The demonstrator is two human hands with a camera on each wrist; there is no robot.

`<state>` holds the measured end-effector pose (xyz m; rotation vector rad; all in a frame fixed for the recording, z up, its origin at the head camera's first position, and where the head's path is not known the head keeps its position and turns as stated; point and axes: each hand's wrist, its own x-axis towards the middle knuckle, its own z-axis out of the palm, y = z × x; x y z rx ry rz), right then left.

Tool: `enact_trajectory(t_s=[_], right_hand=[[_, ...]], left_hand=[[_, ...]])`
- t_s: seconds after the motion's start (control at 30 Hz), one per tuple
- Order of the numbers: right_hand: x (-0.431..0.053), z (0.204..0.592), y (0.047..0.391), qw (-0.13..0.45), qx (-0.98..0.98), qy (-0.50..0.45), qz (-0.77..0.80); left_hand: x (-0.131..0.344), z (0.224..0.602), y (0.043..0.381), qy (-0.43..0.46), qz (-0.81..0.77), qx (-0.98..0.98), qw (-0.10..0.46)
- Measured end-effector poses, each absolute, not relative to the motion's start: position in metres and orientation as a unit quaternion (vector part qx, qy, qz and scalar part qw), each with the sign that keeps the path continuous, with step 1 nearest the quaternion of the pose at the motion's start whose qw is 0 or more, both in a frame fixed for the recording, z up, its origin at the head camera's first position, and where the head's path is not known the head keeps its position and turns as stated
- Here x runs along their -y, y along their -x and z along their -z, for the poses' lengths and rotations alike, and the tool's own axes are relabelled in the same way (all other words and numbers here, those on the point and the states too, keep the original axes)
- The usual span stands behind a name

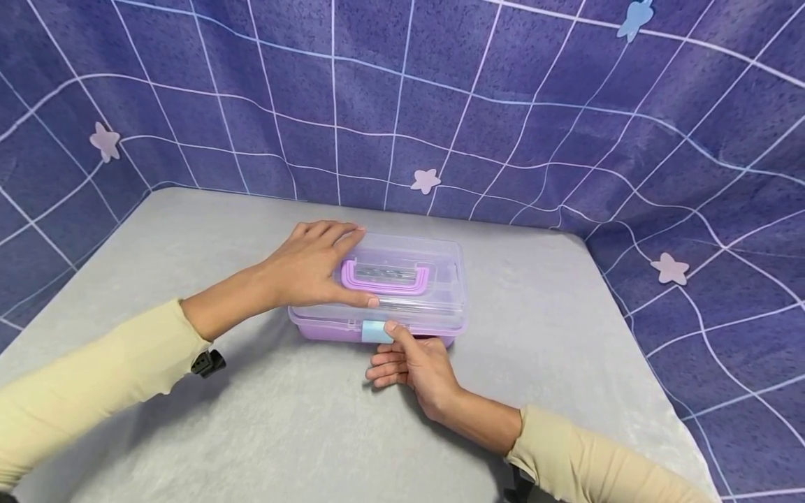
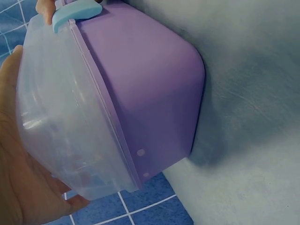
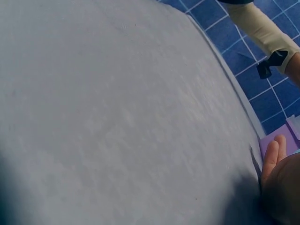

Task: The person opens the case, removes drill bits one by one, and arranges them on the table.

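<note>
A plastic storage box (image 1: pixel 415 307) with a clear lid (image 1: pixel 440 269) and purple base (image 2: pixel 150 79) sits on the table. Its lid lies down on the base and carries a purple handle (image 1: pixel 386 288), folded flat. My left hand (image 1: pixel 308 269) rests across the lid's left end, thumb along the front and fingers toward the back. At the front, my right hand (image 1: pixel 424 367) touches the light-blue latch (image 1: pixel 375 332) with its thumb. The other right fingers extend loosely below the latch, in front of the base. What the box contains is unclear through the cloudy lid.
Grey cloth covers the table (image 1: pixel 283 419). A blue-purple grid-patterned curtain (image 1: pixel 377 105) with stars hangs behind it and along the sides. Black straps with small devices (image 1: pixel 209 362) sit at the wrists, over cream sleeves.
</note>
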<state>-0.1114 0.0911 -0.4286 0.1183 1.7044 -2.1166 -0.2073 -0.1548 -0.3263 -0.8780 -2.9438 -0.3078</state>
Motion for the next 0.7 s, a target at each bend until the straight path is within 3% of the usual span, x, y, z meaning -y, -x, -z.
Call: enact_trajectory(t_s=[0.43,0.7], right_hand=[[-0.096,0.428,0.108,0.233,-0.588,-0.014,0.774],[-0.111,0.429,0.109,0.213,-0.602,0.015,0.769]], left_hand=[[0.155,0.328,0.209,0.287,0.096,0.953,0.027],[0.155,0.326,0.211,0.287,0.094,0.953,0.02]])
